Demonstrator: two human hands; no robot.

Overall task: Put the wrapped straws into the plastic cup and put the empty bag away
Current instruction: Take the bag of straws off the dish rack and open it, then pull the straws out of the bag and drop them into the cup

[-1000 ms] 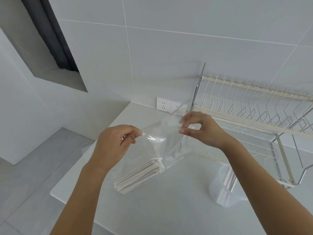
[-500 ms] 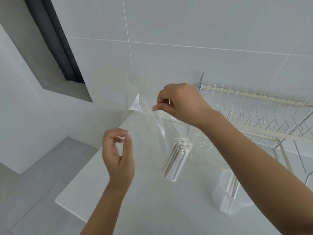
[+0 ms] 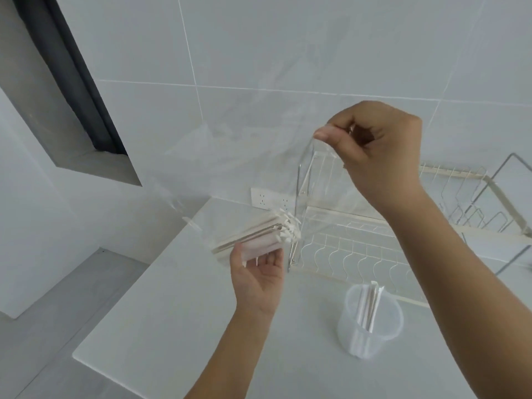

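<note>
Right hand (image 3: 374,148) pinching clear bag (image 3: 253,174) aloft; left hand (image 3: 259,275) clasping wrapped straws (image 3: 259,234) near plastic cup (image 3: 371,326)

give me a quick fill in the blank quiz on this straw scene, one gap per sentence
1. The right hand pinches the top edge of the clear ____ and holds it up.
2. The left hand supports the bundle of wrapped straws from ____.
3. A few straws already stand in the plastic ____ on the counter.
4. Behind the cup sits a wire dish ____.

Missing words: bag; below; cup; rack
</note>
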